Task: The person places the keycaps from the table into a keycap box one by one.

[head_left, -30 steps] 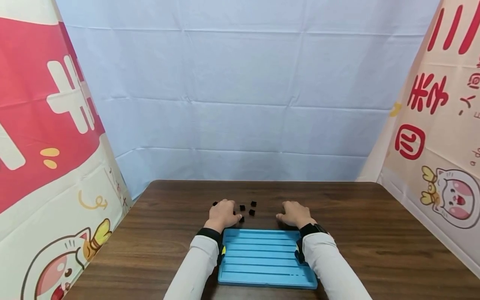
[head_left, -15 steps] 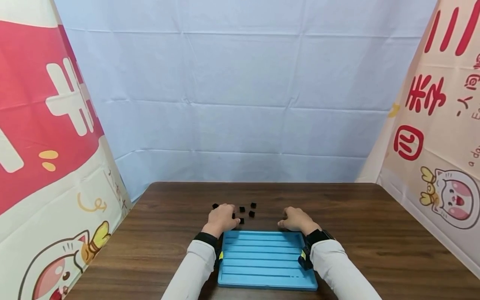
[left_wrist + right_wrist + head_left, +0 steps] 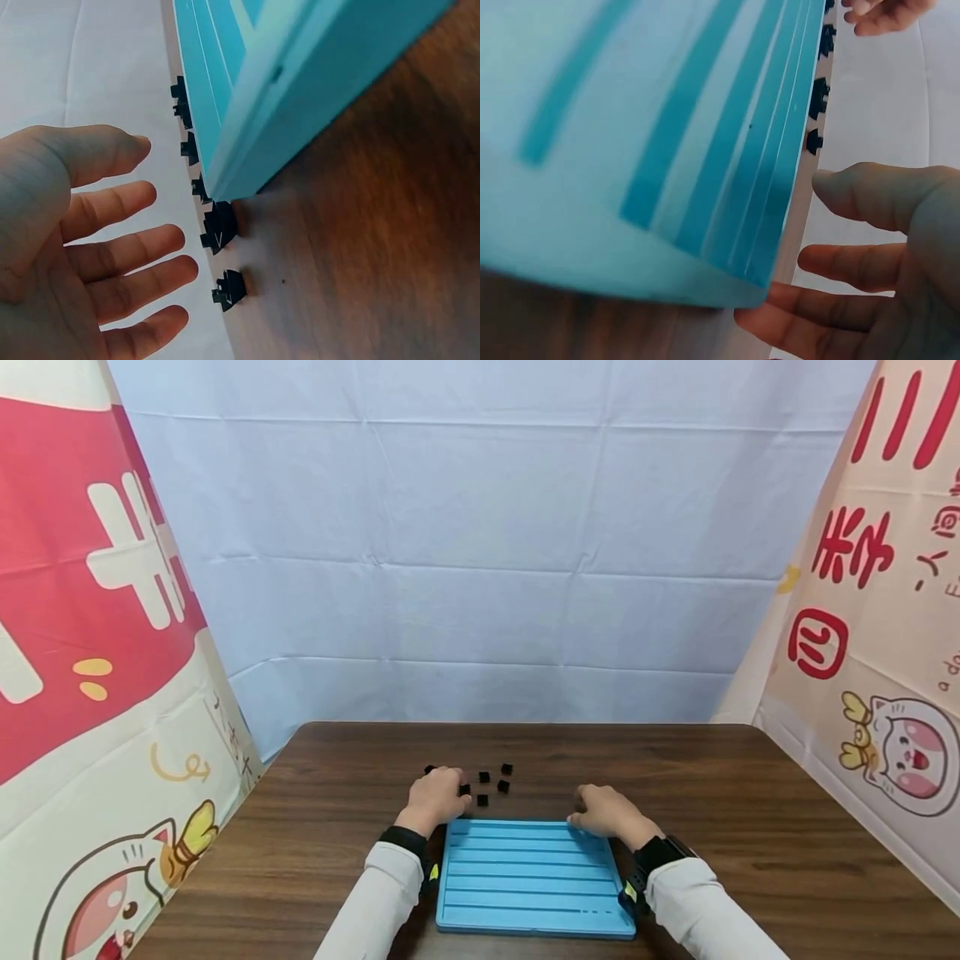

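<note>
The wood-grain counter [image 3: 330, 852] supports all items. The blue grooved tray [image 3: 534, 881] lies flat on it, squarely in front of the person; this placement probably keeps it within equal reach of both arms. The right hand [image 3: 611, 815] is at the tray's far right corner. Its fingers [image 3: 855, 266] are apart and hold nothing; contact with the corner cannot be confirmed. The left hand [image 3: 434, 798] is just beyond the far left corner. Its fingers [image 3: 142, 281] are spread and grip nothing. Six visible small black stepped blocks [image 3: 503, 787] rest past the tray's far edge, scattered toward the left, presumably for access by the left hand.

Compared with one second earlier, both hands are farther apart and nearer the person. The block beside the left hand is more exposed. Tray and blocks retain their positions.
</note>
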`<state>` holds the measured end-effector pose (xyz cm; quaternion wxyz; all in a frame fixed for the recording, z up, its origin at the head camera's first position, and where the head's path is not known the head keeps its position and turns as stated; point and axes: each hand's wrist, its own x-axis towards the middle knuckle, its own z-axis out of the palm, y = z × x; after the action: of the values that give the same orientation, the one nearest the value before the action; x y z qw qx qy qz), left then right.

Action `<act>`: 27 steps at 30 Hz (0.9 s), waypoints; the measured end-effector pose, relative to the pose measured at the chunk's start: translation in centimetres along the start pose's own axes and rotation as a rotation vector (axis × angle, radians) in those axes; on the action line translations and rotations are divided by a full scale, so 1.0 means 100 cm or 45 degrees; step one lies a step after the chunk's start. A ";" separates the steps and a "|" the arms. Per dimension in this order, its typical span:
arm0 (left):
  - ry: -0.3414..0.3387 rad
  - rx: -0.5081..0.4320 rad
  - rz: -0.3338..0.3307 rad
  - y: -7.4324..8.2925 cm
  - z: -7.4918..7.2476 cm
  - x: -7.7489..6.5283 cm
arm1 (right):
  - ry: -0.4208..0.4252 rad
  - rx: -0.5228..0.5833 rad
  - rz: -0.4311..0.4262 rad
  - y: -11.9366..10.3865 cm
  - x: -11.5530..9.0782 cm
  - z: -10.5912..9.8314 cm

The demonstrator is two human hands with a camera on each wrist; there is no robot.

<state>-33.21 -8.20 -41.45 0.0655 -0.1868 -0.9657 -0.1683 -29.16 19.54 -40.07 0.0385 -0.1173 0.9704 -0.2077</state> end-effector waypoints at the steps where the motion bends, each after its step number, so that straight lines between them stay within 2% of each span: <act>1: 0.001 0.007 0.001 0.000 0.000 0.000 | 0.004 -0.006 0.001 0.000 -0.002 0.000; 7: 0.004 0.044 -0.015 -0.007 0.001 -0.001 | 0.030 -0.053 -0.003 -0.001 -0.014 0.001; 15: -0.004 0.022 -0.050 -0.020 0.004 -0.003 | 0.031 -0.118 0.006 -0.002 -0.030 -0.003; 27: -0.015 -0.015 -0.050 -0.030 0.000 -0.005 | -0.080 -0.102 0.074 -0.004 -0.044 -0.004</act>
<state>-33.87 -10.95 -42.44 0.0554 -0.1693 -0.9685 -0.1741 -24.89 20.44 -39.47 0.0704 -0.0968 0.9792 -0.1637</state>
